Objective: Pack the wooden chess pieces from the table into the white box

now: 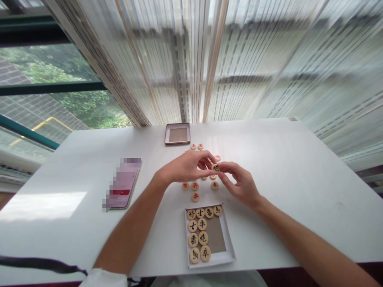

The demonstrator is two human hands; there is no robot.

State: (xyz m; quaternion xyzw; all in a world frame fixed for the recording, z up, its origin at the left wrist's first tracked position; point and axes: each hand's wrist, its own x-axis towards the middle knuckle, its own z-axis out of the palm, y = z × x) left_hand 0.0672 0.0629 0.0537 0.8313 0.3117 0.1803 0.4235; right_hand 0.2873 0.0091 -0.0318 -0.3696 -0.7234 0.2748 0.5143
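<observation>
Between my two hands is a round wooden Chinese chess piece (216,168) with a black character, facing up. My left hand (191,165) has its thumb and fingertips closed at the piece's left side. From the right, my right hand (241,183) pinches its edge. Under and around the hands lie several loose pieces; a red-marked piece (195,196) and a black-marked piece (214,185) are on the near side. My left hand hides some others. Closer to me, an open white box (229,243) holds black-marked pieces in a top row and two left columns.
At the back of the white table (269,147) lies a shallow box lid (177,133), with its hollow side up. A phone (124,187) rests to the left of my left forearm. Vertical blinds (191,59) hang along the table's far edge.
</observation>
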